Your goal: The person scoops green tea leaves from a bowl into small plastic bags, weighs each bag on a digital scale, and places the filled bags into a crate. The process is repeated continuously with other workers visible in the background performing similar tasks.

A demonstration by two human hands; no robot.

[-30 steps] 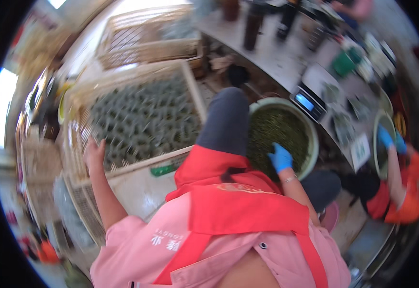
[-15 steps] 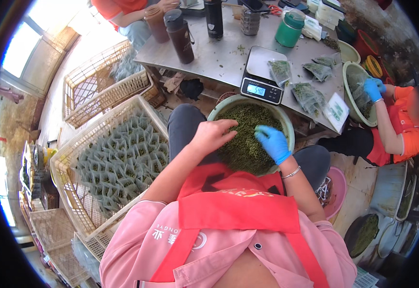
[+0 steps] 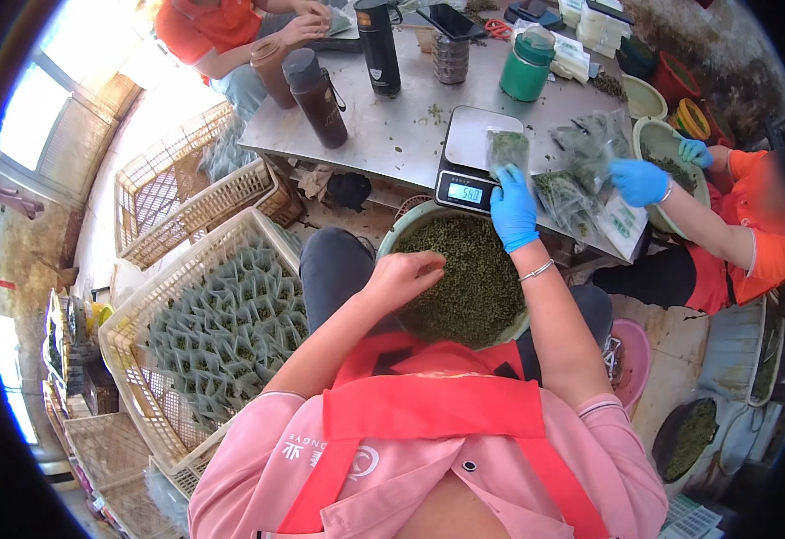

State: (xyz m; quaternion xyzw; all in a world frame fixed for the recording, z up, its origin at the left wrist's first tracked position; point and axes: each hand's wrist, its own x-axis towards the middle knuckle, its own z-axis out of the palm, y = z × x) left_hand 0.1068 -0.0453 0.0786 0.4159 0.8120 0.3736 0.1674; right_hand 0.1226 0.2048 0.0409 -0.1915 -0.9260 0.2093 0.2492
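My left hand (image 3: 415, 274), bare, has its fingers curled over the green bowl (image 3: 387, 264) of small green granules (image 3: 464, 296); what they hold, if anything, is hidden. My right hand (image 3: 514, 208), in a blue glove, reaches to the scale (image 3: 466, 144) with its fingertips closed at the lower end of a small clear bag of green material (image 3: 507, 148) on the pan. The scale's display (image 3: 464, 191) is lit. Filled bags (image 3: 558, 189) lie to the right of the scale on the steel table (image 3: 392, 144). A large crate of upright bags (image 3: 226, 323) stands at my left.
A co-worker in orange (image 3: 743, 242) sits at the right, one gloved hand (image 3: 635, 180) near the bags, the other on a bowl. Another person (image 3: 195, 36) works across the table. Bottles (image 3: 320, 108), a green jar (image 3: 523, 67), empty crates (image 3: 177, 198) and a pink basin (image 3: 630, 359) surround me.
My right hand moved from the granules up to the bag now on the scale. My left hand stayed over the bowl, slightly lower. The co-worker's hand reached left toward the bags.
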